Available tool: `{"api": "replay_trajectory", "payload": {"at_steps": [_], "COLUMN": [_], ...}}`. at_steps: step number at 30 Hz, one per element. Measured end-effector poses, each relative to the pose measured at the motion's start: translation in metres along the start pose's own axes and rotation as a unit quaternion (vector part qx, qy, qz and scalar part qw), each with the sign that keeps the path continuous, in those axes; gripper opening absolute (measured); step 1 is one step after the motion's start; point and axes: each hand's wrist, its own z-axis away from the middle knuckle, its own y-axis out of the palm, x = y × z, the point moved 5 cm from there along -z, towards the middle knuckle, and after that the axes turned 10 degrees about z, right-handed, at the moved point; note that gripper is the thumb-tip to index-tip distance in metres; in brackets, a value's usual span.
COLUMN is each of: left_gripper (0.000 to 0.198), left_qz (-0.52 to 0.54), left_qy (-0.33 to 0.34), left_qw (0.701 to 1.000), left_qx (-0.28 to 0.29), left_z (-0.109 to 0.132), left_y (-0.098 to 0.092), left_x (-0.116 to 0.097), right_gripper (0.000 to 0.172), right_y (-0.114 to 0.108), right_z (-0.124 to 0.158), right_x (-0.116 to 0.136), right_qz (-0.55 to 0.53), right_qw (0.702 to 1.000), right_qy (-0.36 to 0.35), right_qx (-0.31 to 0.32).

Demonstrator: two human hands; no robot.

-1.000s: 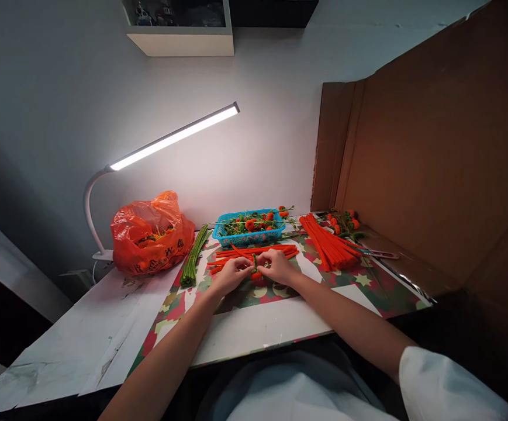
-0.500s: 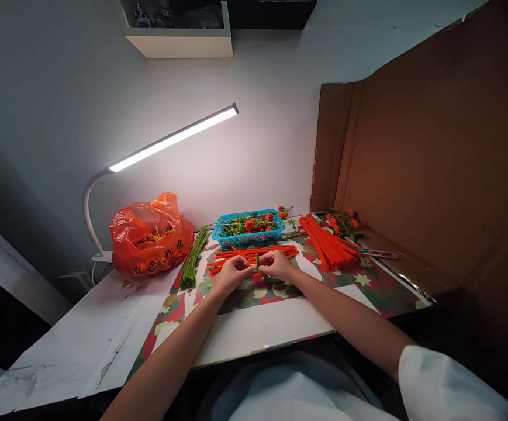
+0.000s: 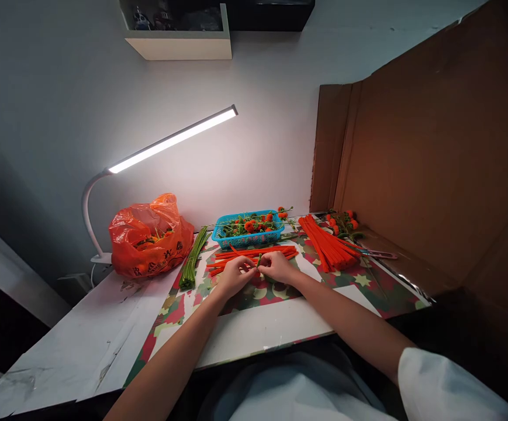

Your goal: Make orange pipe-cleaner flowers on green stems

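Over the middle of the table, my left hand (image 3: 237,275) and my right hand (image 3: 275,267) meet with fingertips pinched together. Between them a short piece of green pipe cleaner (image 3: 259,260) sticks up. Whatever is attached below it is mostly hidden by the fingers. Just behind my hands lies a loose pile of orange-red pipe cleaners (image 3: 280,251). Past that pile stands a blue basket (image 3: 249,238) holding orange pompom flowers (image 3: 250,226) with green stems.
A bundle of green pipe cleaners (image 3: 189,272) lies left, beside an orange plastic bag (image 3: 148,240). To the right are a fanned orange-red bundle (image 3: 328,245), several orange flowers (image 3: 344,221) and a pink-handled tool (image 3: 383,255). A cardboard panel (image 3: 411,164) walls the right; a lamp (image 3: 175,140) reaches over the left.
My fingers have closed in around the green piece and shifted slightly. The orange-red pompom that hung below it is now hardly visible. Surrounding things stay put.
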Motion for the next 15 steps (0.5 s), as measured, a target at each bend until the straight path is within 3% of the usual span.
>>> {"api": "replay_trajectory", "payload": {"at_steps": [7, 12, 15], "left_gripper": [0.016, 0.028, 0.029], "left_qz": [0.079, 0.196, 0.188], "left_qy": [-0.037, -0.096, -0.086], "left_qw": [0.996, 0.976, 0.978], "left_qx": [0.013, 0.008, 0.028], "left_z": [-0.002, -0.003, -0.003], "left_y": [0.007, 0.007, 0.005], "left_x": [0.01, 0.017, 0.018], "right_gripper": [0.008, 0.01, 0.01], "right_y": [-0.001, 0.001, 0.0], "right_z": [0.001, -0.001, -0.002], "right_x": [0.005, 0.001, 0.002], "right_qz": [0.053, 0.03, 0.032], "right_qw": [0.998, 0.998, 0.998], "right_qy": [-0.024, -0.045, -0.053], "right_qx": [0.013, 0.029, 0.023]}}
